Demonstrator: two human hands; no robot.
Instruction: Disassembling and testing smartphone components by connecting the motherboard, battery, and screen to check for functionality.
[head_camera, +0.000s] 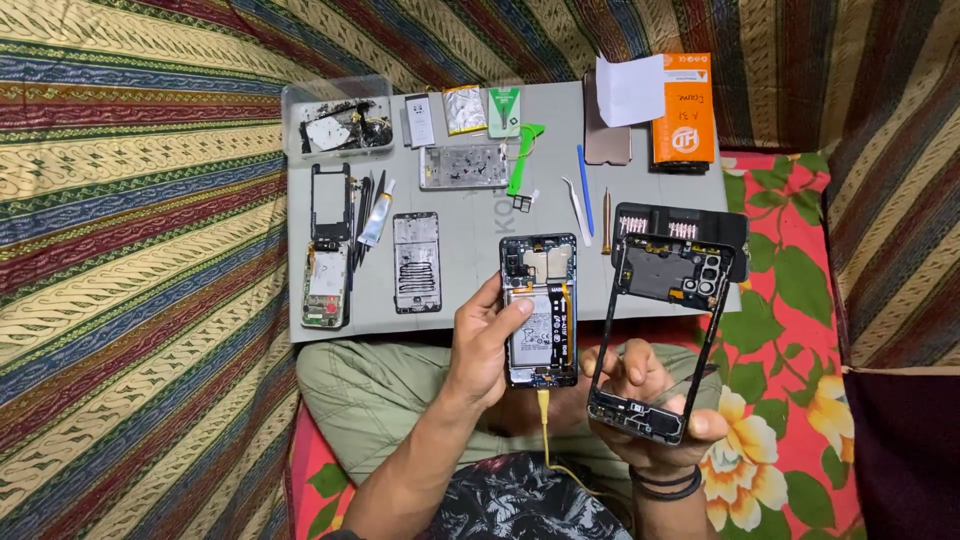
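The grey work mat (470, 270) lies across my lap, at twelve o'clock from my hands, so that every part stays within reach on a flat surface. On my knees, at six o'clock from the mat, I hold the two biggest pieces. My right hand (645, 410) grips the black phone frame (665, 320) at its lower end, fingers closed around the bottom edge; the frame leans up toward one o'clock and its top covers part of the screwdriver bit holder (680, 222) behind it. My left hand (488, 345) is closed around the left side of the opened phone (540, 310), thumb on the battery, and holds it with the inside toward me so I can look at the boards. A yellow cable (545, 425) hangs from its bottom, toward six o'clock, and can catch on my arm.

At eleven o'clock stands a clear plastic box (338, 118) of scraps. At ten o'clock from the phone lie two other opened phones (328, 245) and a back plate (416, 262). At one o'clock is an orange box (683, 110). Between are a green pry tool (522, 158), a blue spudger (584, 190) and tweezers (578, 208)
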